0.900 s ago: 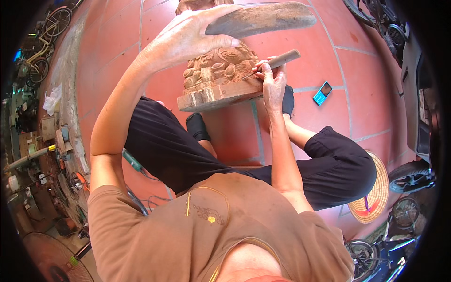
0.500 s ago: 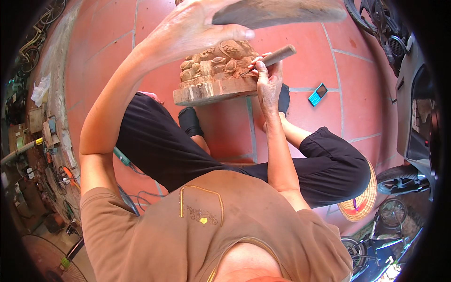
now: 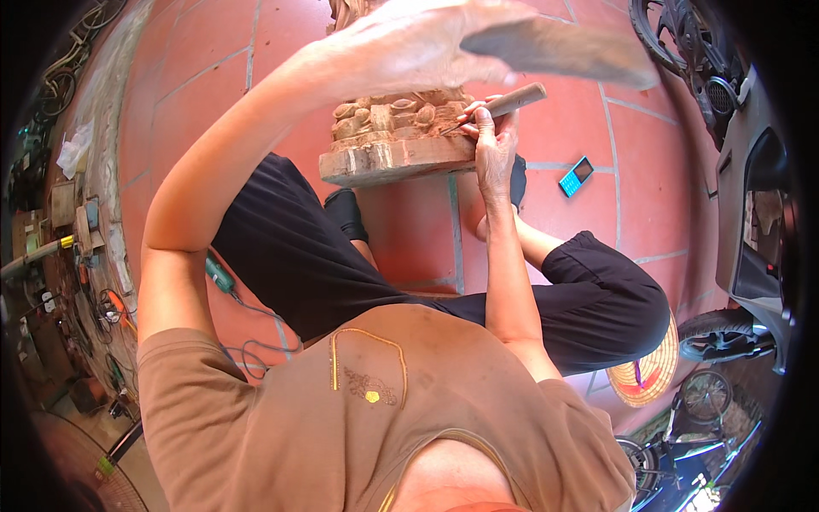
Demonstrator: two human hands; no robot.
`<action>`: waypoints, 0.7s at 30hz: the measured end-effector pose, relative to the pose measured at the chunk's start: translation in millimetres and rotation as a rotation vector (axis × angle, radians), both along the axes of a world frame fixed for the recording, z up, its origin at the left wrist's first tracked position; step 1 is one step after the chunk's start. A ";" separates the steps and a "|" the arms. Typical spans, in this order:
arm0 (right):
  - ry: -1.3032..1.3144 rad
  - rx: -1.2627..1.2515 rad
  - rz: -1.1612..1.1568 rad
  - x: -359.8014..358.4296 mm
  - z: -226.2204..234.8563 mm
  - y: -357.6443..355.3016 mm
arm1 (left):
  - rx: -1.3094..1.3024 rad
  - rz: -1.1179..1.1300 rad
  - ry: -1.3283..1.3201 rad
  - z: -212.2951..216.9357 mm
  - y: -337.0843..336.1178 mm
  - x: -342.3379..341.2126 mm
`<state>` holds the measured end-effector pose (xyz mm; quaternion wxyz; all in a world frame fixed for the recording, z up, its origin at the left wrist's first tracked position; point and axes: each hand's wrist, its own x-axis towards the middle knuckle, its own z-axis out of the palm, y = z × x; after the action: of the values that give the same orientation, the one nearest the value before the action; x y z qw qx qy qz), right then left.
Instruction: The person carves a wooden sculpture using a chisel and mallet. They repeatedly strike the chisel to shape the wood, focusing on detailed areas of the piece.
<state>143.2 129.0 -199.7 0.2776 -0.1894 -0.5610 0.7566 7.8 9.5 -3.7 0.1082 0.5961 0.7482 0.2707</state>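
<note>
A carved wooden piece (image 3: 397, 156) with raised, rounded relief stands on the tiled floor between my feet; my left arm and hand cover much of its upper part. My right hand (image 3: 495, 154) grips a chisel (image 3: 522, 97) by its wooden handle, its thin blade slanting down left onto the carving. Above it, my left hand (image 3: 426, 51), smeared by motion, holds a dark wooden mallet (image 3: 563, 53), a plain club-like piece. The mallet hovers over the chisel handle's end; from this angle I cannot tell whether they touch.
A blue keypad phone (image 3: 576, 177) lies on the red tiles to the right. Left of my leg is a green corded power tool (image 3: 219, 275). A woven hat (image 3: 646, 363) sits by my right knee. Motorbikes (image 3: 751, 213) line the right side; tools and clutter fill the left.
My left hand and the mallet have swung right and slightly down, closer to the chisel's handle. My right hand keeps the chisel on the carving. The whole view has shifted slightly.
</note>
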 end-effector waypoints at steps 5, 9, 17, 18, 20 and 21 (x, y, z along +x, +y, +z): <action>-0.005 0.061 0.049 -6.2 -16.9 -2.9 | -0.061 0.030 0.303 -23.2 -3.0 -7.1; -0.007 0.033 0.040 -3.9 -12.7 -4.4 | -0.254 0.073 -0.180 41.6 2.4 7.1; -0.031 0.054 0.021 0.0 -7.5 3.5 | -0.018 0.102 0.148 -25.2 -11.9 -2.2; -0.023 0.037 0.020 0.2 -5.2 2.3 | -0.044 0.117 0.122 -23.6 -12.5 -1.7; -0.006 0.004 0.018 -0.4 0.8 -0.2 | -0.050 0.033 0.058 -11.9 -12.9 -6.4; -0.020 0.014 0.017 -0.5 2.0 -0.5 | -0.052 -0.005 0.029 -5.7 -13.0 -8.6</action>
<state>142.7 128.5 -197.7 0.2670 -0.1902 -0.5705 0.7531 -0.8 -3.5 -9.5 0.1135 0.5988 0.7549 0.2422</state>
